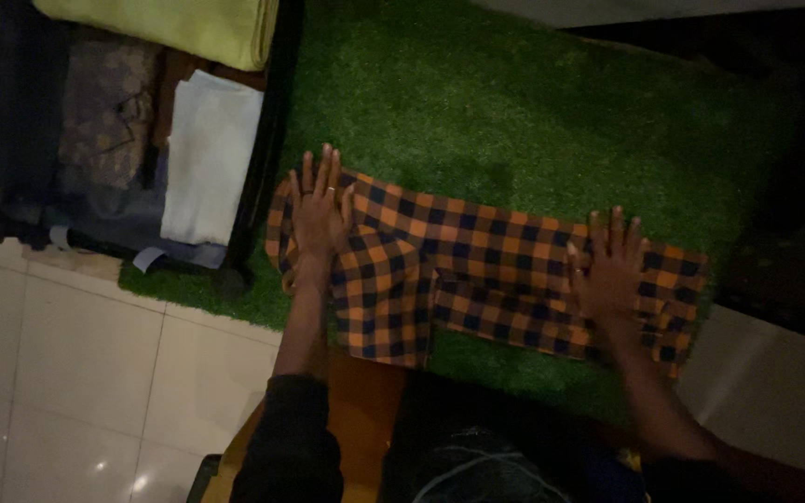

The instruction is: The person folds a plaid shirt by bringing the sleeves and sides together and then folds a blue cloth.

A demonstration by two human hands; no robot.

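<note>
The checked cloth (486, 275), orange and dark blue, lies flat on the green turf mat (514, 112). It forms a long strip running across the mat, with its left end folded into a wider panel that reaches toward the mat's near edge.

Left hand (317, 216): open, fingers spread and extended, palm down. It presses on the cloth's left end, near the upper left corner. It grips nothing. A ring shows on one finger.

Right hand (610, 270): open, fingers spread and extended, palm down. It presses on the cloth near its right end. It grips nothing. A ring shows on one finger here as well.

The two hands sit well apart, with most of the strip between them. Both forearms reach in from the bottom of the view; the left arm wears a dark sleeve (289, 438).

To the left of the mat stands a dark rack (267, 140) holding folded textiles: a yellow-green fabric (170, 28) at the top, a white folded cloth (209, 158) just beside the rack's frame, and a dark patterned fabric (104, 102) further left. The rack's frame touches the mat's left edge.

A pale tiled floor (76, 373) borders the mat at lower left. The scene is dimly lit; the area to the right of the mat is too dark to make out.
</note>
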